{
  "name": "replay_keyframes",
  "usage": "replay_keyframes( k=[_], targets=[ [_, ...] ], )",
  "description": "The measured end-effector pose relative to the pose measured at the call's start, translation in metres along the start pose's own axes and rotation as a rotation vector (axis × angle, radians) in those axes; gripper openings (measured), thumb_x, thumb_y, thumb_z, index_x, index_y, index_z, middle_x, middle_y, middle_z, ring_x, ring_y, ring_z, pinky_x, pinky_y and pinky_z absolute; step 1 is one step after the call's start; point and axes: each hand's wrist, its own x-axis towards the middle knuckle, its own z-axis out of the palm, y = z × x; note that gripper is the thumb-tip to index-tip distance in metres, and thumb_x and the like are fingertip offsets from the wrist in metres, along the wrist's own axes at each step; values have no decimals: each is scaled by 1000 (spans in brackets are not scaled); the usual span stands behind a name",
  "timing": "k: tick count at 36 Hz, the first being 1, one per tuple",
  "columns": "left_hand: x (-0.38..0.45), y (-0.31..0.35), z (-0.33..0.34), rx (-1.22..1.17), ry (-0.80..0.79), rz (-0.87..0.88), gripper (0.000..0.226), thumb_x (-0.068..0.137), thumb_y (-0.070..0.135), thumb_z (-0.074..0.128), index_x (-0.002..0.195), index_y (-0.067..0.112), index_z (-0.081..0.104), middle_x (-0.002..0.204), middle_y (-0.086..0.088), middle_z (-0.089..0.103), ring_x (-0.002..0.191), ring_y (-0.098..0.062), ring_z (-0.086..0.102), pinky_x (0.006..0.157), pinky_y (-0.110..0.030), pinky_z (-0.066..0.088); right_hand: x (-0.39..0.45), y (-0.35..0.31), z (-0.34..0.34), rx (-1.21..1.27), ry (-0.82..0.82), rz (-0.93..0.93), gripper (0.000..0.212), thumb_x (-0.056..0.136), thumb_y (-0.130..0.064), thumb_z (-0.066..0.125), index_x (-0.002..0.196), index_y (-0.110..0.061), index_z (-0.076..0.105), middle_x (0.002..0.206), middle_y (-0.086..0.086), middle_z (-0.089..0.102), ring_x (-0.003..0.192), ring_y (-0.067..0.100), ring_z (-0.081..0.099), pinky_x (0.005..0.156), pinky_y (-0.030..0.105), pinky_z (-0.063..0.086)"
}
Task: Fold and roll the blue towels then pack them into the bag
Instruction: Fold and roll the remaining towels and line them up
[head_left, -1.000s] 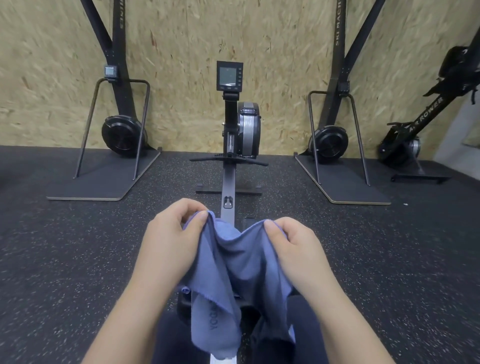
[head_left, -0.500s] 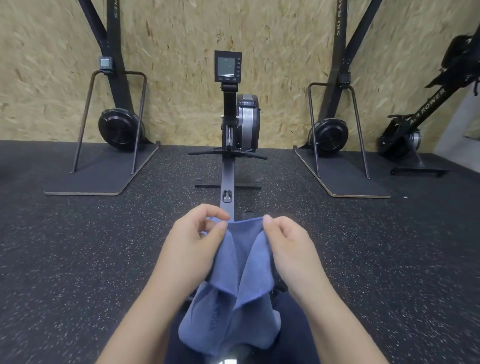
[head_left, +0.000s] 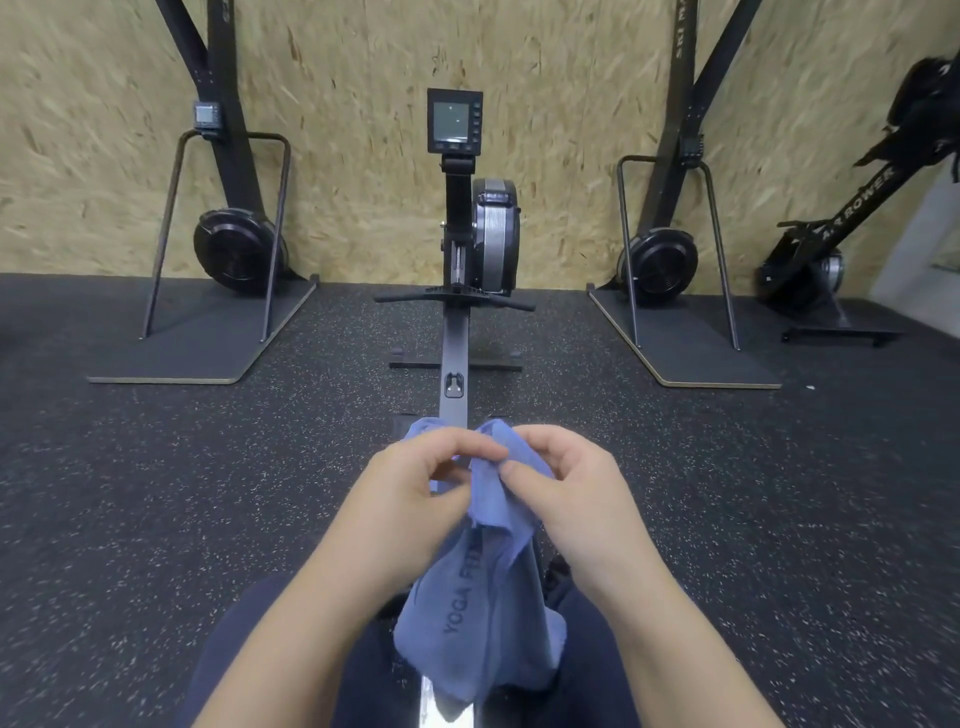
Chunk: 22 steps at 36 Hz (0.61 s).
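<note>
The blue towel (head_left: 480, 597) is pinched at its top corners by the left hand (head_left: 410, 499) and right hand (head_left: 566, 493), held almost touching, so its long axis hangs straight down over the lap, equally near both hands.

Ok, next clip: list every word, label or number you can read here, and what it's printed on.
"YOGA", then letters lost in a fold: on the blue towel.
"ROWER", its start unclear: on the black machine frame at far right.
Lettering on the right upright post: cut off, unreadable.
Monitor screen: too small to read.
</note>
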Motion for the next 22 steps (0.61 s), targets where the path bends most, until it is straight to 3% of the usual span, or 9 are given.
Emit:
replay_keyframes(
  k=[3,6,12,16,22],
  targets=[
    [-1,2,4,5,51,35,47,78,0,62,81,47,69,72,14,68,65,-7,63,61,-19,46,0,1,1,14,16,-3,19,84,2,61,88,-13,71,84,9,73,72,14,64,67,28,50],
    [-1,3,4,5,112,89,36,77,12,70,81,48,68,69,21,65,62,-1,59,64,-24,50,0,3,1,45,21,18,12,85,-3,65,91,-11,71,85,10,74,74,15,65,72,32,51],
    [1,-5,3,105,202,192,24,79,14,75,73,36,68,93,19,55,73,-9,57,68,-12,40,0,5,3,64,-18,25,17,94,-7,57,101,-13,71,94,3,75,95,20,70,89,35,53],
    [0,-6,3,167,196,225,20,83,11,72,75,28,66,91,16,58,71,-7,55,65,-10,37,1,7,3,52,-9,28,22,95,-3,52,99,-13,70,96,3,75,96,20,69,88,35,54],
    [-2,-5,3,169,217,190,27,83,6,69,78,32,65,88,23,61,65,-2,54,63,-8,37,0,12,4,19,-49,88,20,91,-6,53,101,-14,68,92,6,75,85,18,68,80,37,52]
  ],
)
